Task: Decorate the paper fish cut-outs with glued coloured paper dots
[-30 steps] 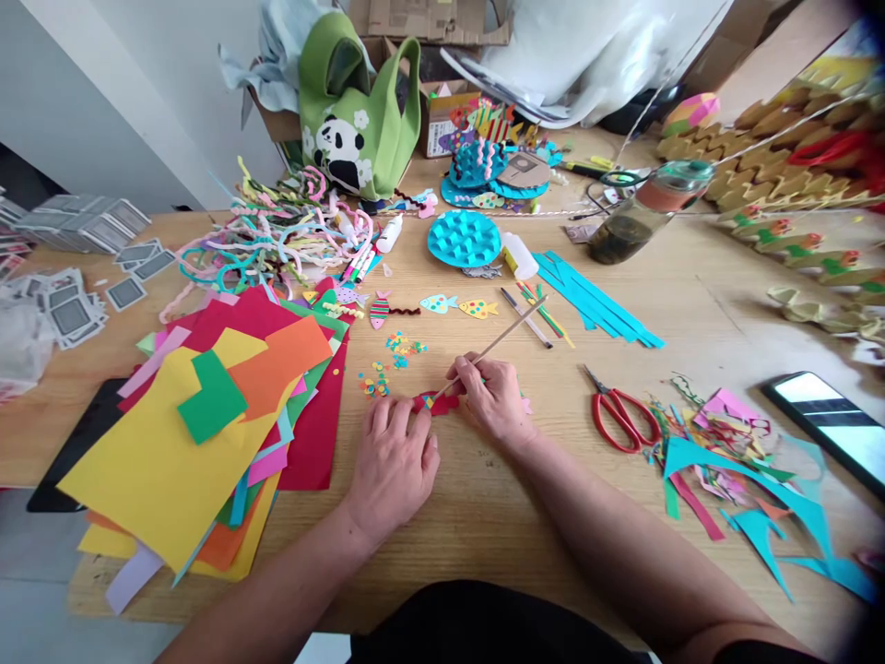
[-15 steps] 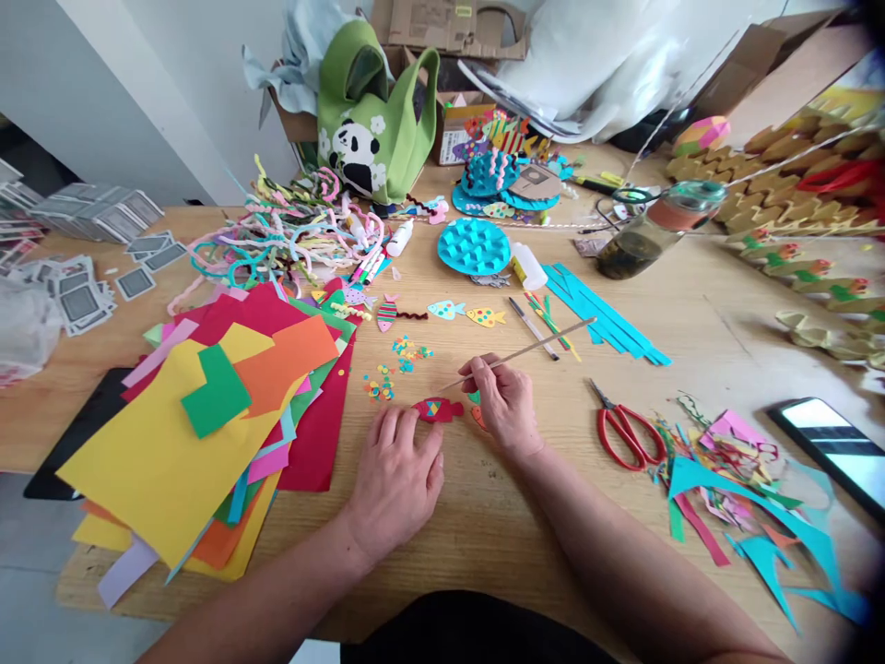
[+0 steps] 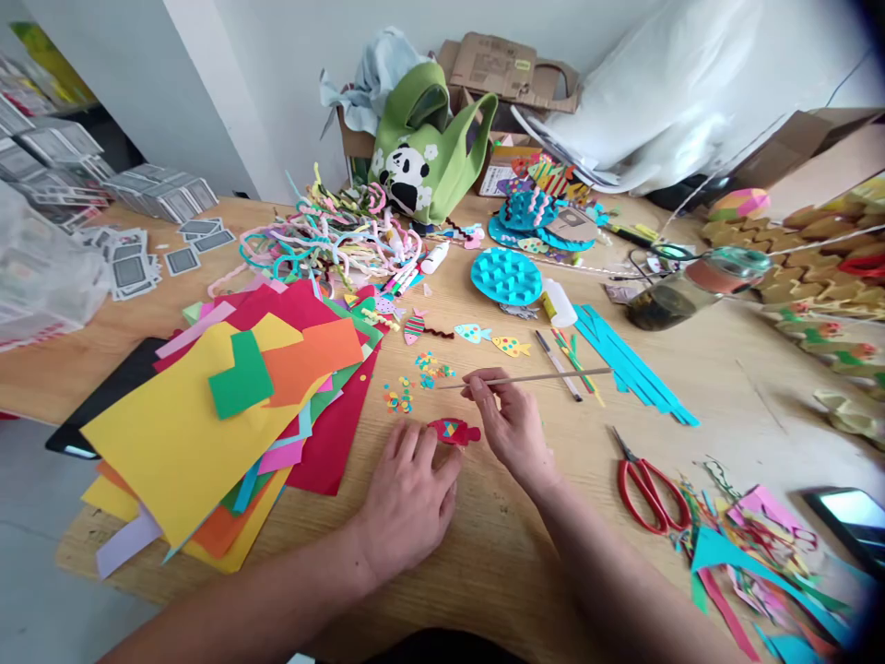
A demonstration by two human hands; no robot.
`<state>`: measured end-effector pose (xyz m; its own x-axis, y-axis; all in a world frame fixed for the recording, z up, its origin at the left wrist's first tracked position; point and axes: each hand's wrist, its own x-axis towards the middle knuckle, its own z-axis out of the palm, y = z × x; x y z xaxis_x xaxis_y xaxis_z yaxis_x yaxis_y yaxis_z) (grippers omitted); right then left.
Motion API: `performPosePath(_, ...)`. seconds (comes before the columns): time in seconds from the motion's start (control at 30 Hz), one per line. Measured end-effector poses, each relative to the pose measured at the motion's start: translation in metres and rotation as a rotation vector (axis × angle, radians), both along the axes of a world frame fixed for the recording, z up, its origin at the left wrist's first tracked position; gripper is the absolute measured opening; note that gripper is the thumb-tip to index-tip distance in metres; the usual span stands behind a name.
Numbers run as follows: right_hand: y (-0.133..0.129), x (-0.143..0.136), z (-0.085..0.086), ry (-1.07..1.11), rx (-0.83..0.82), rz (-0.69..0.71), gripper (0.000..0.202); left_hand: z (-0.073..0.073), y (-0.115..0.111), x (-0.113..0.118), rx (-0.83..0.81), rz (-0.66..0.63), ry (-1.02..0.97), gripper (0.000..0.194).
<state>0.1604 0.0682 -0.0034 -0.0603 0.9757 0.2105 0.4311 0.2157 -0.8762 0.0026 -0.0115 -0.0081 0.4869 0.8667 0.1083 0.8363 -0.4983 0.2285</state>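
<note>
A red paper fish with small coloured pieces in its middle lies on the wooden table. My left hand rests palm down, fingers spread, with fingertips touching the fish's near side. Between the thumb and fingers of my right hand is a thin wooden stick, held almost level. Its tip points left, beside loose paper dots beyond the fish. Finished-looking paper fish lie farther back: a striped one, a light blue one and a yellow one.
Coloured paper sheets are stacked at left, with pipe cleaners behind. Red-handled scissors, paper scraps and a phone lie at right. Blue strips, a glue bottle and a jar stand beyond.
The stick's tip has moved away from the red fish toward the paper dots, and the stick lies more level. My left hand stays by the fish. The camera view has shifted.
</note>
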Motion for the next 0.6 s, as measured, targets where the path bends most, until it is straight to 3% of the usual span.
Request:
performPosePath(0.27, 0.035, -0.017, 0.010, -0.130, 0.176, 0.024, 0.029, -0.003, -0.001, 0.000, 0.004, 0.016, -0.003, 0.045)
performPosePath(0.6, 0.047, -0.027, -0.006, -0.192, 0.206, 0.117, 0.025, -0.004, 0.000, -0.002, -0.030, 0.009, 0.008, 0.048)
